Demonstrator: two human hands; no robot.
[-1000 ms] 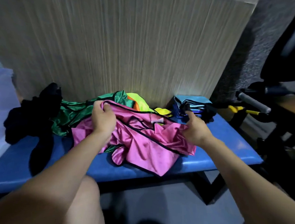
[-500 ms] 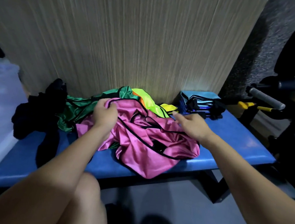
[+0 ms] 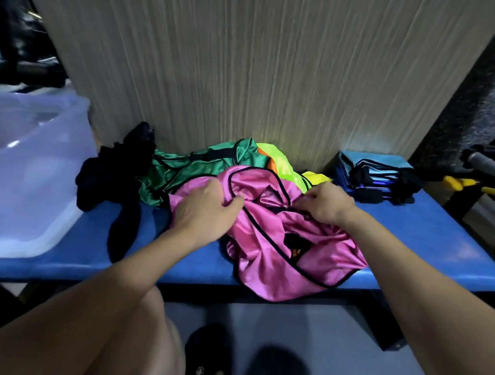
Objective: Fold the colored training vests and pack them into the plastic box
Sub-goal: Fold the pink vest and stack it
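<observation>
A tall wall (image 3: pixel 249 69) of pale wood with thin up-and-down lines fills the back of the room. To its right is a rough grey wall (image 3: pixel 484 96), and the grey floor (image 3: pixel 303 333) shows down below. A long blue bench (image 3: pixel 431 240) stands right up against the wooden wall.

At the left end of the bench sits a big see-through plastic box (image 3: pixel 25 170). Its inside looks pale and blurry, so what is in it is hard to tell.

In the middle of the bench lies a pink vest (image 3: pixel 280 249) with black edges. It is all crumpled, and its front part hangs over the edge of the bench. Behind it, touching it, is a green vest (image 3: pixel 183 164). A yellow vest (image 3: pixel 283 166) and a bit of orange cloth (image 3: pixel 264 159) peek out next to the green one. A heap of black cloth (image 3: pixel 111 176) lies between the box and the green vest, and some of it hangs down off the bench.

At the right end of the bench, against the wall, is a neat stack of folded blue vests (image 3: pixel 380 177).

The left hand (image 3: pixel 206 210) grips a bunch of the pink vest. The right hand (image 3: pixel 325 203) pinches the pink vest near its black edge.

A yellow handle (image 3: pixel 460 182) and a grey bar (image 3: pixel 490 168) stick out at the far right. A dark shoe (image 3: pixel 209 359) rests on the floor.
</observation>
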